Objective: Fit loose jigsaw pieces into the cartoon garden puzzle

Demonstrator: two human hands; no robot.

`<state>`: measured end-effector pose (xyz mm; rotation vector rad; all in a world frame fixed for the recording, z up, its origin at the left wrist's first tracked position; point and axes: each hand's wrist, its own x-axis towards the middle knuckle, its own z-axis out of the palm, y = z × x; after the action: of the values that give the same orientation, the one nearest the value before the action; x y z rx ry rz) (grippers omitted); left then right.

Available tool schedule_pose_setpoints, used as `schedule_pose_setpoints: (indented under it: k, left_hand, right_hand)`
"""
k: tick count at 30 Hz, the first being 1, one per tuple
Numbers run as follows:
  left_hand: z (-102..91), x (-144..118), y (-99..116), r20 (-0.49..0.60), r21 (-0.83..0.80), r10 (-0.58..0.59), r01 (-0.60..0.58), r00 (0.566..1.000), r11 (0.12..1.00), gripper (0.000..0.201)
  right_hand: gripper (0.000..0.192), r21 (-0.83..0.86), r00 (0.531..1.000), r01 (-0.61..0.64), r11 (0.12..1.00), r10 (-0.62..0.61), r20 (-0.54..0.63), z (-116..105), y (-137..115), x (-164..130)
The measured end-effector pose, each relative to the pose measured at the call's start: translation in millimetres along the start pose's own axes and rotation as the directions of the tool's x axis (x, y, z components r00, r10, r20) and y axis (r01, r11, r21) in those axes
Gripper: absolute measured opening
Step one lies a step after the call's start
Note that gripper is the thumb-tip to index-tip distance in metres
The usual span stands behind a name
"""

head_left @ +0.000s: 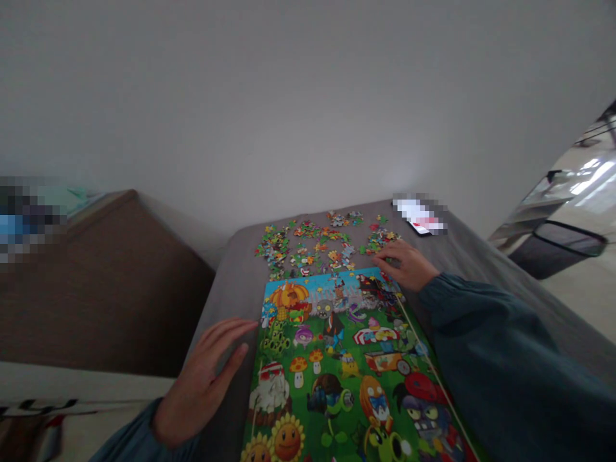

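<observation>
phone far right on grey surface; brown cushion left; black bin right; white wall behind

No readable text, labels or numbers anywhere.

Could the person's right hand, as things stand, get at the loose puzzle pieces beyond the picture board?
Probably yes: the right hand already rests at the board's far corner, right beside the loose puzzle pieces, with nothing between them.
</observation>
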<state>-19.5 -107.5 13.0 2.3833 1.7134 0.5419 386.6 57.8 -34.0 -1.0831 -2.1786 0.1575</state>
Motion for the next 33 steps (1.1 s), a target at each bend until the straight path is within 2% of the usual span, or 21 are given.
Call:
schedule_pose_setpoints:
  k: [3,6,9,11,13,17,20,30,33]
  left_hand:
    - [-27.3,43,-5,-0.027,0.067,0.100,-0.098,0.995,0.993,0.034]
    - [-42.7,103,-14,-0.042,0.116,0.155,-0.149,0.987,0.982,0.040]
    - [-34.7,162,-32,-0.048,0.171,0.130,-0.120,0.990,0.978,0.044]
    - [-19.0,191,-48,-0.047,0.199,0.046,-0.035,0.998,0.979,0.043]
    - [-0.1,210,-64,-0.084,0.197,-0.031,0.047,0.996,0.979,0.042]
    - [31.2,224,-88,-0.117,0.187,-0.088,0.109,0.989,0.976,0.042]
    - [42.8,227,-95,-0.106,0.177,-0.087,0.105,0.991,0.979,0.041]
    - [48.1,235,-83,0.009,0.115,0.080,-0.081,0.997,0.990,0.037]
    - [49.0,229,-79,0.071,0.111,0.080,-0.088,0.994,0.990,0.041]
  right_hand:
    - [0.021,0.006,1.000,-0.009,1.000,0.009,0.015,0,-1,1]
    - [0.022,0.011,1.000,-0.015,1.000,0.015,0.016,1,0,2]
    - [0.023,0.016,1.000,-0.014,1.000,0.014,0.014,2,1,2]
    - [0.022,0.018,1.000,-0.020,1.000,0.019,0.013,3,1,3]
    - [0.022,0.022,1.000,-0.027,0.999,0.026,0.016,3,1,3]
    - [0.020,0.033,0.999,-0.032,0.999,0.032,0.006,5,1,5]
    - [0.019,0.041,0.999,-0.032,0.999,0.032,0.003,7,0,5]
    - [0.020,0.036,0.999,-0.033,0.999,0.032,0.032,7,-5,5]
    - [0.018,0.033,0.999,-0.032,0.999,0.031,0.030,7,-5,5]
